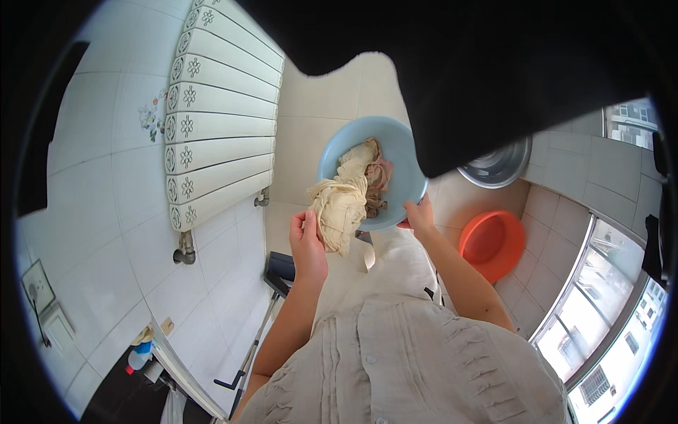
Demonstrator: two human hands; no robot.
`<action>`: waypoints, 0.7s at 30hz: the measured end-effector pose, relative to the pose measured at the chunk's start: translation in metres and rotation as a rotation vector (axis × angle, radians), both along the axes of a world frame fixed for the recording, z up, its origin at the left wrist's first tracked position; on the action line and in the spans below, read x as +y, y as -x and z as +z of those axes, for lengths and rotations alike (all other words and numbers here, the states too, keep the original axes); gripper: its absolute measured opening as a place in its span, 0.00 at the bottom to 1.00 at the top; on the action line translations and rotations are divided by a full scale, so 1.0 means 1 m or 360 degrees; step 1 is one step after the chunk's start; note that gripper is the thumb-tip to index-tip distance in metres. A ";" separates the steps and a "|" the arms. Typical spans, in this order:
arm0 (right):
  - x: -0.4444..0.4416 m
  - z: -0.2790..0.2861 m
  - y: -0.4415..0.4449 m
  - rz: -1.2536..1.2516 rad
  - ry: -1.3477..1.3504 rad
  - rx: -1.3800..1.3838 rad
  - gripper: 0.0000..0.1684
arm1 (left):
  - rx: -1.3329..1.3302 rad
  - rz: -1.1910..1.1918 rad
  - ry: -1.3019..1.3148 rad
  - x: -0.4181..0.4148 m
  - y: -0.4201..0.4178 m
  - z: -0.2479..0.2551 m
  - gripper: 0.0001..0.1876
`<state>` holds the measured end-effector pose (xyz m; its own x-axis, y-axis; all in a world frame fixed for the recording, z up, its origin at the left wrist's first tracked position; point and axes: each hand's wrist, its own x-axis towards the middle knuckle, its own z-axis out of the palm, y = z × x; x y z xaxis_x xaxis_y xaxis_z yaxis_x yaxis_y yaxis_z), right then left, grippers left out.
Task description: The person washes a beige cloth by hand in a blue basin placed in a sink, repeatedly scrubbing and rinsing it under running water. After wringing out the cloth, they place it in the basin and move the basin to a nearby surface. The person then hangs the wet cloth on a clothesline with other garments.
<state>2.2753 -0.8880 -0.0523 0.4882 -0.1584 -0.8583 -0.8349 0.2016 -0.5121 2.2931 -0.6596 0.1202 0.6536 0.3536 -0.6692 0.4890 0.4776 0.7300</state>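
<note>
A light blue plastic basin is in front of me, its near right rim gripped by my right hand. Inside lie crumpled pinkish and brown cloths. My left hand pinches the left side of a bunched cream cloth. This cloth hangs over the basin's near left rim, and its far end reaches into the basin. My left thumb and fingertips show at the cloth's edge; the fingers of my right hand are partly hidden beneath the rim.
A white radiator stands along the tiled left wall. On the floor to the right are an orange basin and a metal basin. A long-handled dustpan leans at lower left. A black shape blocks the upper right view.
</note>
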 end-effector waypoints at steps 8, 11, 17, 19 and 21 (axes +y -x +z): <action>0.008 -0.101 -0.143 0.0189 0.0410 0.0127 0.41 | 0.0307 0.0069 0.0198 -0.004 -0.116 -0.076 0.13; -0.001 -0.182 -0.162 0.0074 0.0386 0.0112 0.38 | 0.0413 -0.0101 0.0521 0.002 -0.150 -0.117 0.17; 0.009 -0.270 -0.182 -0.0397 -0.0027 0.0229 0.28 | 0.0525 -0.0776 0.0536 -0.004 -0.189 -0.209 0.22; 0.014 -0.304 -0.182 -0.0479 -0.0034 0.0255 0.27 | 0.0546 -0.0858 0.0502 -0.006 -0.194 -0.239 0.22; 0.016 -0.336 -0.170 -0.0560 0.0033 0.0229 0.28 | 0.0583 -0.0891 0.0522 -0.007 -0.195 -0.259 0.22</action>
<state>2.4452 -0.8718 -0.3881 0.2757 -0.3132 -0.9088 -0.7801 0.4795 -0.4019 2.4886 -0.6669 -0.1389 0.3920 -0.2220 -0.8928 0.9078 0.2506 0.3363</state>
